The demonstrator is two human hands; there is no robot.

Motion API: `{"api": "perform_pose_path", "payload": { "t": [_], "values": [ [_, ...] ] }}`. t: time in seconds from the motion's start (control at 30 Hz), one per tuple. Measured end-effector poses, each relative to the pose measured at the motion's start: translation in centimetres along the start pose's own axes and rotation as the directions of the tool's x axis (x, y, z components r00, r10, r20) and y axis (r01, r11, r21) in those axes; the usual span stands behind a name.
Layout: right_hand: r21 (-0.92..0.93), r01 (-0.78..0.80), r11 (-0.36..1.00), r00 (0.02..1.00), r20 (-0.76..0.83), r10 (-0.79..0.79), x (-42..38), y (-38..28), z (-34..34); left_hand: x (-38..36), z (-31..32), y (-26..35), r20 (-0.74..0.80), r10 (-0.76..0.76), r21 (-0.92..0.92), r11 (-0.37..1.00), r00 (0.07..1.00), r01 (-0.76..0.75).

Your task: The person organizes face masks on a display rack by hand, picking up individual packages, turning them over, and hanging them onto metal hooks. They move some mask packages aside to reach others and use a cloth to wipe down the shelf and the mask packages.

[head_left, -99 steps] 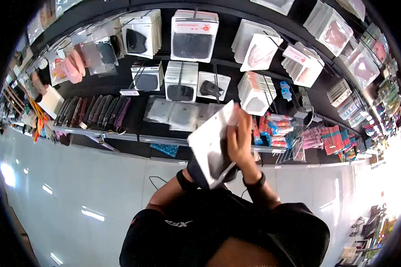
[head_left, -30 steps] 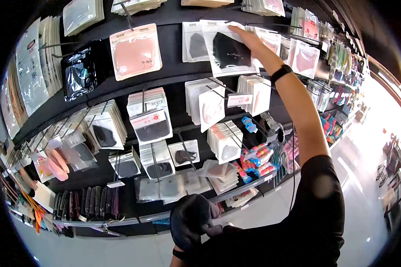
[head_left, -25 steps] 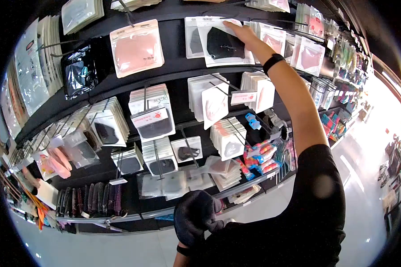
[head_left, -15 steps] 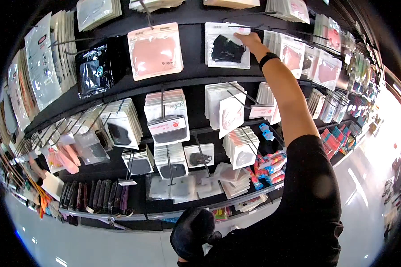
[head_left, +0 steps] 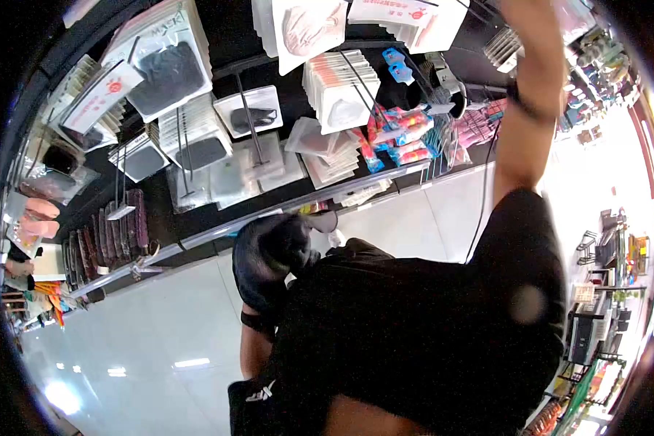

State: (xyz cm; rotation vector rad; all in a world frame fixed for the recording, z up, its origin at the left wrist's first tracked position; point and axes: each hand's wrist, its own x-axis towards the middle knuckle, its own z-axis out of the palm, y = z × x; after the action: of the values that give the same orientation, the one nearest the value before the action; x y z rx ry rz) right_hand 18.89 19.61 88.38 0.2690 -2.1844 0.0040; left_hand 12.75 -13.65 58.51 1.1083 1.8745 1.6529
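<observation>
My right hand (head_left: pixel 534 43) is raised at the upper right, above a dark wristband (head_left: pixel 534 105). Its fingers run out past the top edge, so what they hold, if anything, does not show. Nearby are hanging packs and blue-and-red wrapped items (head_left: pixel 407 134) on the rack. At lower left a bare forearm (head_left: pixel 256 352) with a dark band leads up to a rounded black thing (head_left: pixel 265 258), whose kind I cannot make out. The fingers of my left hand are hidden there.
A wall rack carries white packs with dark masks (head_left: pixel 167 69), clear packs (head_left: pixel 232 178) and a row of dark items (head_left: pixel 109 232) along the bottom shelf edge. A pale tiled floor (head_left: pixel 174 320) lies below. More goods (head_left: pixel 603 320) stand at the right.
The view has tilted down and turned. My right hand, which held a pack with a black mask on the upper rack, is now at the top right edge. That pack is out of view.
</observation>
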Motion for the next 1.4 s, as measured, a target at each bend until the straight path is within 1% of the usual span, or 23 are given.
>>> {"api": "perform_pose_path", "payload": {
  "t": [0.1,0.17,0.23,0.27,0.3,0.33,0.37,0.4,0.43,0.47,0.57,0.6,0.63,0.7,0.77,0.83,0.87,0.97,1.0,1.1,1.13,1.37,1.4],
  "values": [
    [0.404,-0.189,0.895,0.981,0.051,0.185,-13.6,-8.0,-2.0,3.3,1.4,-1.1,0.045,0.044,-0.201,0.979,0.998,-0.034],
    [0.725,-0.454,0.518,0.886,0.306,0.349,-22.7,-11.7,1.2,5.0,2.5,-1.7,0.024,0.037,-0.220,0.975,0.999,-0.031],
    [0.731,-0.681,-0.041,0.687,0.658,0.308,-29.0,-13.3,7.9,6.0,3.5,-2.2,-0.003,0.019,-0.208,0.978,1.000,-0.019],
    [0.626,-0.748,-0.222,0.586,0.779,0.223,-31.3,-12.9,12.1,6.4,3.9,-2.4,-0.012,0.009,-0.199,0.980,1.000,-0.011],
    [0.523,-0.811,-0.264,0.506,0.852,0.133,-33.2,-11.6,16.4,6.6,4.3,-2.5,-0.015,-0.009,-0.192,0.981,1.000,0.006],
    [0.346,-0.929,0.131,0.354,0.934,0.051,-35.1,-10.3,19.5,6.9,4.7,-2.6,-0.023,-0.017,-0.191,0.982,1.000,0.013],
    [0.422,-0.863,0.277,0.444,0.896,0.016,-40.2,-8.7,24.1,7.2,5.1,-2.8,-0.038,-0.024,-0.186,0.982,0.999,0.017],
    [0.162,-0.853,0.496,0.216,0.975,0.053,-42.7,-7.6,27.2,7.4,5.4,-2.9,-0.057,-0.029,-0.179,0.984,0.998,0.019],
    [0.201,-0.559,0.805,0.428,0.901,0.072,-47.0,-6.7,30.1,7.4,5.7,-3.0,-0.079,-0.041,-0.169,0.985,0.996,0.027],
    [0.044,-0.793,0.608,0.272,0.918,0.289,-46.4,-7.3,29.7,7.4,5.9,-3.0,-0.105,-0.050,-0.162,0.986,0.993,0.033],
    [0.354,-0.608,0.710,0.470,0.882,-0.037,-56.4,-6.3,36.6,6.6,6.7,-3.2,-0.176,-0.096,-0.131,0.989,0.980,0.074],
    [0.235,-0.589,0.773,-0.020,0.952,-0.305,-52.0,-4.1,37.3,6.1,6.9,-3.2,-0.200,-0.112,-0.123,0.988,0.973,0.089],
    [0.136,-0.480,0.867,0.114,0.989,-0.092,-51.6,-3.7,37.5,5.7,7.1,-3.2,-0.227,-0.131,-0.115,0.988,0.965,0.107],
    [0.007,-0.360,0.933,0.342,0.931,0.125,-52.3,-1.1,41.3,4.8,7.4,-3.1,-0.287,-0.161,-0.092,0.986,0.944,0.140],
    [-0.001,-0.470,0.883,0.266,0.953,0.143,-49.2,2.2,42.2,3.8,8.0,-2.9,-0.350,-0.189,-0.070,0.982,0.918,0.176],
    [-0.130,-0.272,0.953,0.489,0.835,0.254,-50.0,3.7,44.8,2.6,9.1,-2.7,-0.396,-0.217,-0.053,0.975,0.892,0.214],
    [-0.189,-0.274,0.943,0.427,0.855,0.296,-49.1,4.2,45.0,2.1,9.7,-2.5,-0.415,-0.232,-0.045,0.971,0.880,0.235],
    [-0.242,-0.233,0.942,0.614,0.715,0.335,-51.6,4.6,46.9,0.3,11.3,-2.2,-0.434,-0.287,-0.023,0.951,0.854,0.308],
    [-0.252,-0.346,0.904,0.338,0.865,0.371,-51.8,5.0,47.6,-0.3,11.7,-2.1,-0.433,-0.308,-0.019,0.943,0.847,0.334],
    [-0.229,-0.277,0.933,0.442,0.832,0.335,-54.2,4.9,48.2,-1.0,12.9,-1.9,-0.431,-0.352,-0.007,0.922,0.831,0.387],
    [-0.213,-0.277,0.937,0.546,0.768,0.336,-54.8,4.7,47.9,-1.0,13.1,-1.8,-0.430,-0.356,-0.002,0.920,0.830,0.393],
    [-0.131,-0.444,0.886,0.611,0.680,0.406,-57.5,5.6,48.7,1.0,14.8,-1.7,-0.332,-0.364,0.033,0.917,0.870,0.396],
    [-0.176,-0.388,0.905,0.679,0.610,0.410,-57.8,5.3,48.7,1.3,15.0,-1.6,-0.307,-0.365,0.035,0.919,0.879,0.394]
  ]
}}
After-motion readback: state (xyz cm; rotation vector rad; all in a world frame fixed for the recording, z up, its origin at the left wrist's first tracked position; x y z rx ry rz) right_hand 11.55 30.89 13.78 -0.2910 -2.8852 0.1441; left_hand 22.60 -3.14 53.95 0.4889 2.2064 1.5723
